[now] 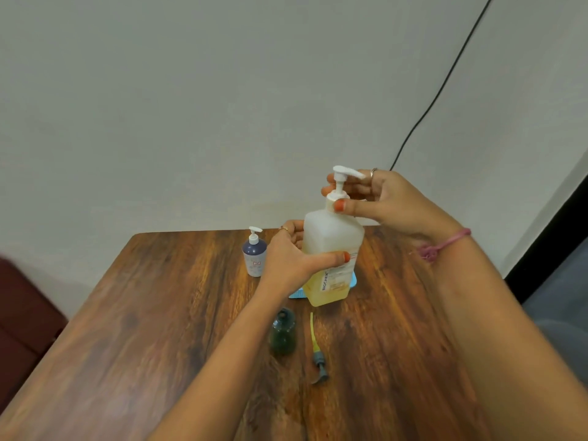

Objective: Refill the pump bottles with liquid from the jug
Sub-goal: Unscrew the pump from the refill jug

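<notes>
Right hand (378, 198) pinching the collar of the pump (342, 181) atop the jug (331, 246), thumb in front and fingers behind; left hand (292, 253) wrapped round the jug's body, holding it upright, its base at or just above the table (159, 313) beside a blue object (353, 281). Nearer the camera stands an uncapped green bottle (282, 332), its removed pump (318, 361) lying just beside it. A capped purple bottle (254, 254) stands left of the jug: judged early, the jug apparently unopened, no pouring yet, both bottles left to fill.
</notes>
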